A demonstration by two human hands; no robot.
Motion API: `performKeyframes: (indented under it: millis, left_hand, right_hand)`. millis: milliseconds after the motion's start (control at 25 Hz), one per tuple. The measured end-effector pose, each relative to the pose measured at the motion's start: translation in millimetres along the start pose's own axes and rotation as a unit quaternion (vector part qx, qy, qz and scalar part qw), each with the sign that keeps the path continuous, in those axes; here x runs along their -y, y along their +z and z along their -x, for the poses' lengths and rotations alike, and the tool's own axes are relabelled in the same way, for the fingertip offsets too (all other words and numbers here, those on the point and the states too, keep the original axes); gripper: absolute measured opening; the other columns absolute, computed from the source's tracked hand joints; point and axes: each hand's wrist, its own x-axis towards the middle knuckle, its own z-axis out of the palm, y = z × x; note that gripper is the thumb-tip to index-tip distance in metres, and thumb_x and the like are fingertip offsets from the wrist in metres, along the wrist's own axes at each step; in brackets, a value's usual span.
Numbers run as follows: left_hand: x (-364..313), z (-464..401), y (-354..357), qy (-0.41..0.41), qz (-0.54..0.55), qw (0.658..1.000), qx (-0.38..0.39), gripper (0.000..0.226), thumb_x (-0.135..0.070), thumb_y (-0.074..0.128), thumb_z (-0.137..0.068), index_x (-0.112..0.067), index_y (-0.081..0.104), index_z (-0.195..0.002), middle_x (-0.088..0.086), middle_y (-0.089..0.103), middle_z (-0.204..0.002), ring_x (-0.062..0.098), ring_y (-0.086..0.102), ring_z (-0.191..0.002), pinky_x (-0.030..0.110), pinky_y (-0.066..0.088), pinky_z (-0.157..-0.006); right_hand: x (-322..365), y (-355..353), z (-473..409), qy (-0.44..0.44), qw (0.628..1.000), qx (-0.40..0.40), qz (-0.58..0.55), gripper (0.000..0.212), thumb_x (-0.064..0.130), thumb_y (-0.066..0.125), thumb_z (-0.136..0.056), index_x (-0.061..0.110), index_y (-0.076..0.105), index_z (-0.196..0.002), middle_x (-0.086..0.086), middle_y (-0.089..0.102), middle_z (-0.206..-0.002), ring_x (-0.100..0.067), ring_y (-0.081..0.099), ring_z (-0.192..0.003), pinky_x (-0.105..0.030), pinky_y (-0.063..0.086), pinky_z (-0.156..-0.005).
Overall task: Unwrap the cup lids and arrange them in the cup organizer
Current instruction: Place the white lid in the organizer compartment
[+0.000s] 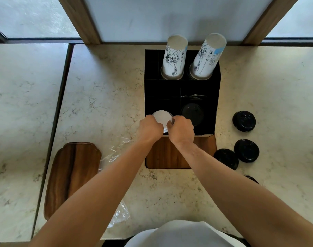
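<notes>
A stack of white cup lids (162, 118) sits in the front-left slot of the black cup organizer (180, 90). My left hand (149, 129) grips the stack's left side and my right hand (181, 130) grips its right side, fingers curled round it. Black lids (192, 113) fill the front-right slot. Two stacks of printed paper cups (174, 57) stand in the back slots. Three black lids (244, 121) lie loose on the counter to the right. Crumpled clear plastic wrap (114, 154) lies under my left forearm.
A wooden tray (73, 177) lies at the left on the marble counter (107, 86). The organizer's wooden front face (164, 152) shows below my hands. A seam splits the counter at far left. A wall and wooden posts stand behind.
</notes>
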Motion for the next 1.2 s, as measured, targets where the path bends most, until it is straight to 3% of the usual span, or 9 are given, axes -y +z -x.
performKeyframes:
  millis: [240, 440, 600, 840, 1040, 1200]
  left_hand:
    - [-7, -12, -1, -0.008, -0.039, 0.999, 0.035, 0.040, -0.006, 0.048, -0.096, 0.002, 0.045, -0.134, 0.023, 0.059, -0.123, 0.025, 0.049, -0.086, 0.025, 0.033, -0.048]
    - [-5, -17, -4, -0.027, 0.012, 0.999, 0.037, 0.038, -0.005, 0.047, -0.097, 0.001, 0.047, -0.134, 0.022, 0.057, -0.125, 0.026, 0.050, -0.093, 0.033, 0.043, -0.068]
    - [-2, -15, -6, -0.034, 0.042, 0.998, 0.037, 0.038, -0.004, 0.047, -0.096, -0.002, 0.049, -0.134, 0.019, 0.057, -0.120, 0.026, 0.051, -0.095, 0.034, 0.043, -0.073]
    - [-4, -11, -12, -0.018, 0.011, 1.000, 0.018, 0.033, -0.005, 0.047, -0.093, -0.001, 0.056, -0.124, 0.015, 0.058, -0.106, 0.025, 0.054, -0.086, 0.025, 0.038, -0.052]
    - [2, 11, -15, 0.024, -0.002, 1.000, -0.008, 0.027, -0.006, 0.051, -0.088, -0.002, 0.061, -0.114, 0.011, 0.064, -0.099, 0.017, 0.057, -0.075, 0.026, 0.043, -0.050]
    - [11, 42, -12, 0.075, -0.002, 0.993, -0.090, 0.033, -0.012, 0.054, -0.088, -0.012, 0.064, -0.119, -0.001, 0.063, -0.093, 0.014, 0.060, -0.075, 0.023, 0.043, -0.053]
  right_hand:
    - [3, 2, -6, 0.012, 1.000, 0.003, -0.011, 0.024, 0.025, 0.060, -0.104, 0.005, 0.073, -0.110, -0.012, 0.076, -0.096, -0.024, 0.073, -0.083, -0.028, 0.055, -0.063]
    - [5, 2, -9, 0.028, 0.999, -0.004, -0.045, 0.024, 0.026, 0.061, -0.103, 0.008, 0.072, -0.116, -0.010, 0.077, -0.097, -0.023, 0.076, -0.085, -0.036, 0.064, -0.073]
    - [4, 1, -9, 0.031, 0.998, 0.003, -0.057, 0.030, 0.027, 0.061, -0.103, 0.009, 0.069, -0.125, -0.012, 0.077, -0.102, -0.024, 0.077, -0.087, -0.040, 0.065, -0.075]
    - [3, 0, -9, 0.034, 0.997, 0.017, -0.063, 0.027, 0.029, 0.062, -0.102, 0.007, 0.071, -0.116, -0.012, 0.077, -0.097, -0.023, 0.077, -0.083, -0.041, 0.066, -0.072]
    - [-3, -12, 6, -0.006, 0.996, 0.004, -0.086, 0.028, 0.028, 0.063, -0.101, 0.008, 0.069, -0.121, -0.009, 0.076, -0.102, -0.020, 0.075, -0.086, -0.030, 0.061, -0.071]
    - [-23, -28, 34, -0.002, 0.994, -0.026, -0.103, 0.023, 0.028, 0.067, -0.099, 0.013, 0.070, -0.117, 0.003, 0.072, -0.087, -0.002, 0.062, -0.069, -0.013, 0.043, -0.059]
